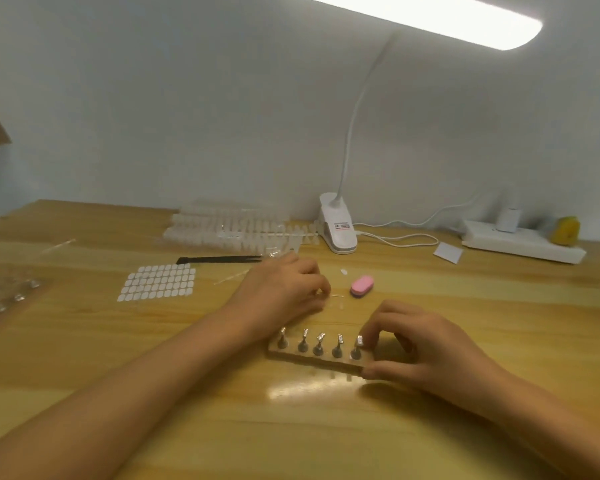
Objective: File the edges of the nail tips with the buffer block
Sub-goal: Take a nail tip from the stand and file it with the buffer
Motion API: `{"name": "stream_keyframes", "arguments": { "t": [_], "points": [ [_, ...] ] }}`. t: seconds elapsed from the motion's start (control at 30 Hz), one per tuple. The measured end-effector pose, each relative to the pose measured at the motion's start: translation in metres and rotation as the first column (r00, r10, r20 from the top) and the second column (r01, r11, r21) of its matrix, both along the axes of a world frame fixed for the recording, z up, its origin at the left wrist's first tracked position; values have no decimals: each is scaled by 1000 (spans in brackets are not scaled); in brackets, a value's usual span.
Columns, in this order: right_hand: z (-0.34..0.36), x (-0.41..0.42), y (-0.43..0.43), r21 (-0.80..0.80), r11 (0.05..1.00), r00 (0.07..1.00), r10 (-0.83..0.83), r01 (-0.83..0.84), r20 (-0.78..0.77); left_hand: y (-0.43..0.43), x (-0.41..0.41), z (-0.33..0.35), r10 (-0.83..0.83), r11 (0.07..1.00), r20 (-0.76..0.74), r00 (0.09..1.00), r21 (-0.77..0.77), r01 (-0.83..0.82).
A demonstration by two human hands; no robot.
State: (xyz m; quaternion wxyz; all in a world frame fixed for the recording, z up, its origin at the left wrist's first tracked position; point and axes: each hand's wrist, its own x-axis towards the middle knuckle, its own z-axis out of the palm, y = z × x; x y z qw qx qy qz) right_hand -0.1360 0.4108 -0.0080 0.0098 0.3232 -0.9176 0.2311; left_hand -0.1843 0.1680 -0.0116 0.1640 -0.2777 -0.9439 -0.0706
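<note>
A pink oval buffer block (pixel 362 286) lies on the wooden table, just right of my left hand (pixel 284 289). My left hand's fingers are curled over small clear nail tips (pixel 336 299) on the table; whether it pinches one I cannot tell. A wooden holder strip (pixel 291 355) with several metal stands (pixel 319 344) sits in front of me. My right hand (pixel 420 344) grips the holder's right end, thumb on the front edge and fingertips at the rightmost stand. One loose nail tip (pixel 343 271) lies behind the buffer.
Stacked strips of clear nail tips (pixel 229 226) lie at the back, with a black file (pixel 219 260) and a sheet of white adhesive tabs (pixel 158 282) to the left. A clip lamp (pixel 338 230), its cable, a power strip (pixel 523 242) and a paper slip (pixel 448 252) are at the back right.
</note>
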Motion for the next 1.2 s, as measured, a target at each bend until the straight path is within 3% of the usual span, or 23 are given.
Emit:
{"name": "stream_keyframes", "arguments": {
  "t": [0.07,0.17,0.3,0.4,0.57,0.63,0.8,0.9,1.03,1.13,1.2],
  "points": [
    [4,-4,1,-54,998,998,28,-25,56,1,-3,2,-22,999,37,999,43,21],
    [6,-18,2,-172,982,993,-60,77,99,-3,-8,7,-58,991,239,969,131,27],
    [3,-34,-14,-112,986,990,-113,123,89,-5,-8,13,-135,971,382,914,233,46],
    [4,-37,-27,-133,983,989,-117,129,92,-4,-3,11,-124,931,366,922,365,-19],
    [18,-40,-50,-456,884,995,-97,98,26,-7,7,11,-111,809,264,958,584,-67],
    [23,-43,-60,-507,858,995,-98,83,-2,-8,10,12,-110,777,256,960,625,-78],
    [26,-46,-76,-532,843,984,-156,87,-85,-10,12,16,-106,727,197,975,684,-59],
    [27,-48,-76,-448,885,962,-220,127,-161,-11,15,12,-146,682,173,974,731,-28],
    [25,-45,-78,-371,925,913,-217,80,-344,-9,15,5,-90,711,149,985,702,-41],
    [32,-44,-81,-346,938,848,-203,25,-490,-8,16,6,-112,687,158,981,726,-38],
    [35,-43,-80,-208,978,706,-145,-5,-694,-6,17,9,-169,614,212,962,787,-66]
  ]
}}
